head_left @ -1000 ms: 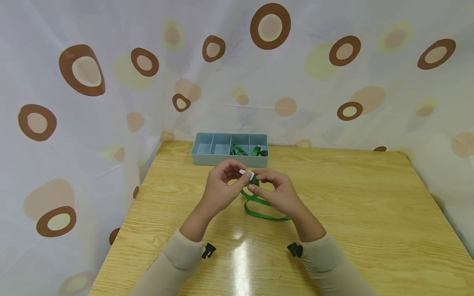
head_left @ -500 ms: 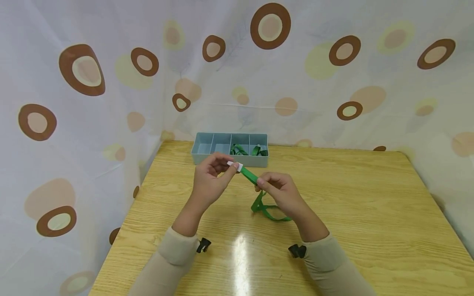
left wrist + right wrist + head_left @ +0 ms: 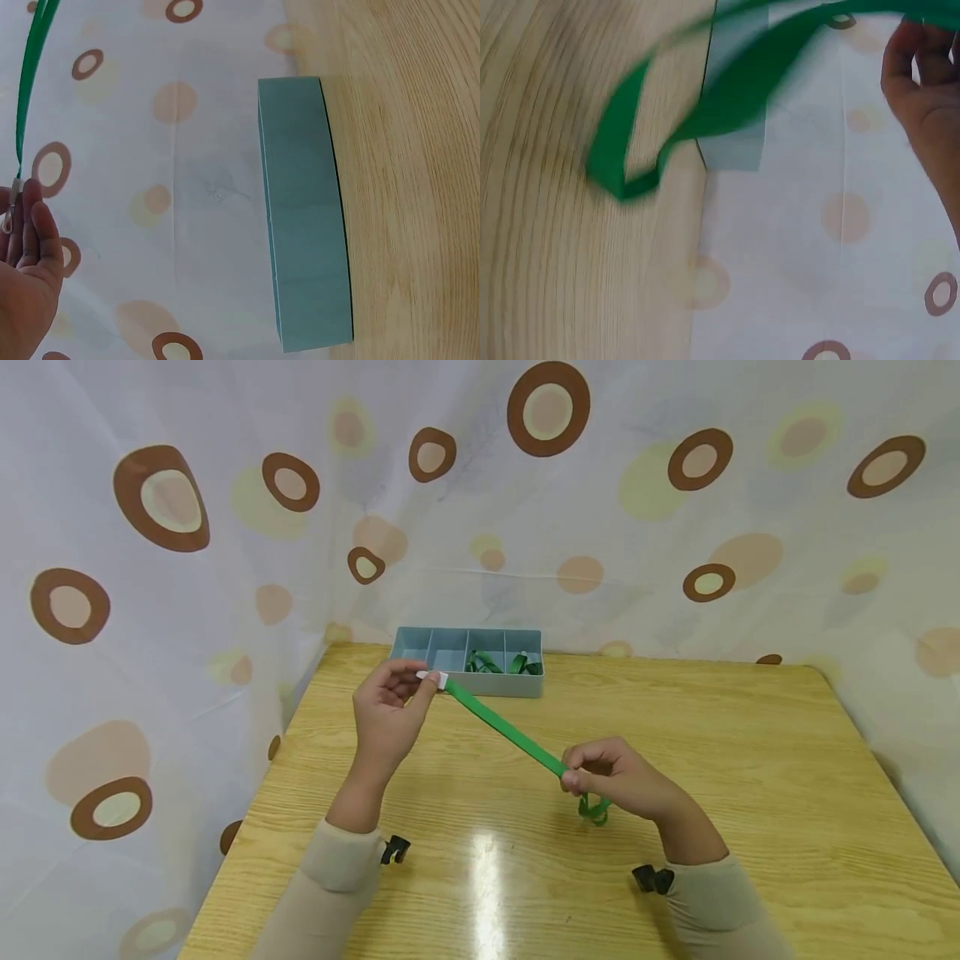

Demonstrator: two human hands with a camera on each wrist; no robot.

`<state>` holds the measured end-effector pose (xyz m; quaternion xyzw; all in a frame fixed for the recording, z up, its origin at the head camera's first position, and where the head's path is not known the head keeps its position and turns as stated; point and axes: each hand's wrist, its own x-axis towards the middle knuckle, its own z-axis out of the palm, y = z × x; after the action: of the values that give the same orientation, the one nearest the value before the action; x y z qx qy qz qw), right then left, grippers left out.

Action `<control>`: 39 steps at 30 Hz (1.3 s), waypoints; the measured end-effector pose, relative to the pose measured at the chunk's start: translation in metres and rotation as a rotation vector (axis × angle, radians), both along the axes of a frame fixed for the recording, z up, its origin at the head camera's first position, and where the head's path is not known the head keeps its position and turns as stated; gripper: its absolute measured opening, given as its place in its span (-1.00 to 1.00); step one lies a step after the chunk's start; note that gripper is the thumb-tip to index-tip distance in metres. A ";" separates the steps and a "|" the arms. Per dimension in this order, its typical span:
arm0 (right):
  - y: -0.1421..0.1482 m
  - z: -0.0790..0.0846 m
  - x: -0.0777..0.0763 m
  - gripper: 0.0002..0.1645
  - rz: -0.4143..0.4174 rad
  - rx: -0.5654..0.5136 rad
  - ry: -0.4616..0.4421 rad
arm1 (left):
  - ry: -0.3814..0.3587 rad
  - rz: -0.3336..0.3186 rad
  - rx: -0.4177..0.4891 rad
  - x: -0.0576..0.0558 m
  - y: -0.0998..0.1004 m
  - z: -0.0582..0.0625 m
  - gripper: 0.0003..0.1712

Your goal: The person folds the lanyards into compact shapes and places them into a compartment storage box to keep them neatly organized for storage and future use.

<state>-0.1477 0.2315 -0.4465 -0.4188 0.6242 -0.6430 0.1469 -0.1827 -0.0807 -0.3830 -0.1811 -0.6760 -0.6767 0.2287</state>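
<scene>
A green lanyard (image 3: 504, 727) with a white plastic end piece (image 3: 442, 681) is stretched slantwise between my two hands above the table. My left hand (image 3: 388, 710) pinches the white end piece between thumb and fingers, in front of the blue box. Lower and to the right, my right hand (image 3: 622, 777) pinches the green strap, and its loose loop hangs beneath the fingers. A small hook (image 3: 8, 223) shows at the white end in the left wrist view. In the right wrist view the hanging strap (image 3: 739, 97) is blurred.
A blue-grey box (image 3: 502, 686) with several compartments stands at the back of the wooden table (image 3: 720, 777). Green lanyards (image 3: 483, 663) lie in its two right compartments. A patterned cloth (image 3: 637, 560) hangs behind the table and along its sides.
My hands have moved apart, the left up and leftward with the white end piece, the right down and rightward along the strap. The lanyard between them has become straight and longer.
</scene>
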 end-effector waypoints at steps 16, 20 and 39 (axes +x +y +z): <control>0.046 -0.013 0.015 -0.59 0.191 -0.151 -0.118 | 0.079 0.179 0.038 -0.005 -0.019 0.000 -0.84; 0.065 -0.014 0.022 -0.53 0.131 -0.171 -0.112 | 0.084 0.201 0.054 -0.008 -0.027 -0.001 -0.86; 0.136 -0.020 0.046 -0.41 -0.249 -0.200 -0.084 | 0.086 0.248 0.075 -0.012 -0.049 -0.004 -0.85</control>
<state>-0.1017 0.3677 -0.4667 -0.3235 0.5974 -0.7321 0.0496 -0.1949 -0.1292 -0.3873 -0.1162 -0.6569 -0.6597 0.3459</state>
